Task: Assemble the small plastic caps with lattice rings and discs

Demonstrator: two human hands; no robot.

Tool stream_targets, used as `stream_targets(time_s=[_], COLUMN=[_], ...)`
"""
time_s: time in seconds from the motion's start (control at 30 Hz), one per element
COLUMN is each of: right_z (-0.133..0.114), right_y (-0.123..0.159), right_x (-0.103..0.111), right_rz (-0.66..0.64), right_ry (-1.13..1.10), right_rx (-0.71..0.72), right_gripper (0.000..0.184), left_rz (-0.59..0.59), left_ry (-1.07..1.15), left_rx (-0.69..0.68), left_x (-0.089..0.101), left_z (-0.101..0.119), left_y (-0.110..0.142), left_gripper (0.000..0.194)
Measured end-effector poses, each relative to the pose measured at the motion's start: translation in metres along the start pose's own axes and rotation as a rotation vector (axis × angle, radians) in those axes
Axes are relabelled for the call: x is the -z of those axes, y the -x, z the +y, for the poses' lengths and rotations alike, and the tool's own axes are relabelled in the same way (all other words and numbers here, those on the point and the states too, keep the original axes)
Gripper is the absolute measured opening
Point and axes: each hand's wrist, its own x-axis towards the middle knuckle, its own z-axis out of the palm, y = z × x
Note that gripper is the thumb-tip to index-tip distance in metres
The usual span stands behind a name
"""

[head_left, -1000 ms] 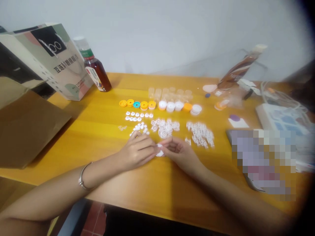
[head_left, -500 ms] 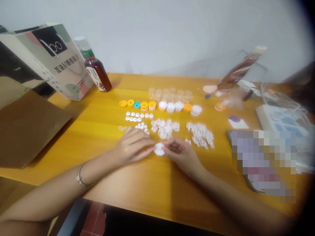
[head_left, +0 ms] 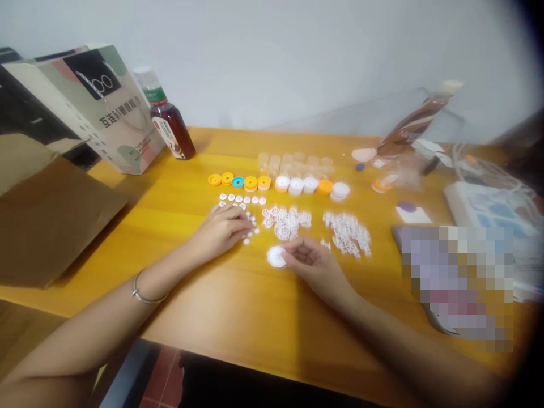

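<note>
Between the thumb and fingers of my right hand [head_left: 314, 263] is a white round plastic cap [head_left: 276, 256], held just over the table. My left hand [head_left: 223, 229] reaches to the small white round pieces [head_left: 247, 241], its thumb and fingertips drawn together among them. Whether a piece is pinched there I cannot make out. Behind that hand lie rows of small white discs [head_left: 238, 199], partly covered by it. White spoked plastic parts [head_left: 285, 222] lie in a pile between and beyond my hands. Another white pile of small parts [head_left: 347, 233] lies beyond my right hand.
Orange, blue and white round caps [head_left: 250, 182] form a row, with clear small cups [head_left: 289, 164] behind. A dark drink bottle [head_left: 172, 130] and paper bag [head_left: 114, 113] stand left, near a cardboard box [head_left: 55, 215]. Right are a brown bottle [head_left: 414, 124] and a white case [head_left: 480, 204].
My left hand has left the white cap and moved left and away from me to the small white pieces. My right hand keeps the cap in nearly the same place.
</note>
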Motion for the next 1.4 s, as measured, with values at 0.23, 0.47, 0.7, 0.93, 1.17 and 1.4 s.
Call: stream_targets(time_s=[0.23,0.47,0.7,0.93,1.17,1.4], right_z=[-0.001,0.001,0.002,0.002,0.003,0.002], right_y=[-0.001,-0.001,-0.002,-0.002,-0.002,-0.002], right_x=[0.002,0.003,0.003,0.002,0.002,0.002], right_rz=[-0.044,-0.063,-0.066,-0.069,-0.072,-0.073], right_ry=[-0.038,-0.105,-0.124,-0.136,-0.142,-0.127], right_rx=[-0.023,-0.059,-0.074,-0.063,-0.068,-0.055], right_gripper=[0.023,0.029,0.029,0.027,0.027,0.027], left_rz=[0.002,0.021,-0.059,-0.103,-0.098,-0.114], left_ry=[-0.035,-0.047,0.004,-0.051,-0.153,-0.147], left_rx=[-0.010,-0.004,0.037,0.004,-0.033,-0.046], left_x=[-0.003,0.004,0.021,0.012,0.016,0.014], left_z=[-0.004,-0.006,-0.023,-0.019,-0.013,-0.012], left_y=[-0.001,-0.003,0.000,-0.001,0.000,-0.001], left_gripper=[0.016,0.016,0.021,0.018,0.020,0.022])
